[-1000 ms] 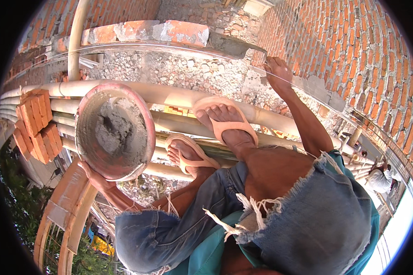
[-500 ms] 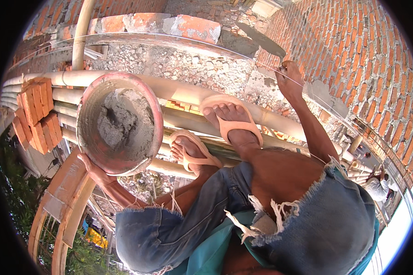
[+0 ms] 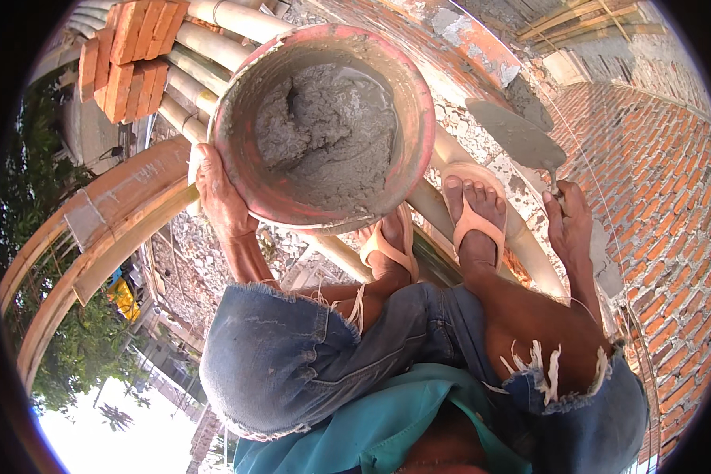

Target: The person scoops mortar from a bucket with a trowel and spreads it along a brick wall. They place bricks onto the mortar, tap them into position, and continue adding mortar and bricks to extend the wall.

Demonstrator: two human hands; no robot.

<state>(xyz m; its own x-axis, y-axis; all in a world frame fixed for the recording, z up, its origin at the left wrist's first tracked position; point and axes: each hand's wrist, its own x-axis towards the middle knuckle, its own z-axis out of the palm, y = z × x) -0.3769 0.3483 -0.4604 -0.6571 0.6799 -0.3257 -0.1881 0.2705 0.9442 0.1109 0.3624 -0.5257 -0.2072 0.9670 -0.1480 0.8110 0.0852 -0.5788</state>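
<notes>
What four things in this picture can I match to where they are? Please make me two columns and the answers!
Things:
1. Bowl
2. Trowel
3. Bricks
4. Sandals

Places:
A. On the person's feet
B. Against the left hand
C. Stacked near the picture's upper left
D. Held in the right hand

Right pairs: 1-B, 2-D, 3-C, 4-A

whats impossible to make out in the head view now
Head view:
Mortar bucket: underside hidden by its own wall.
Trowel: handle mostly covered by the right hand.
Left hand: fingers partly hidden behind the bucket.
Left foot: toes partly hidden by the bucket.
</notes>
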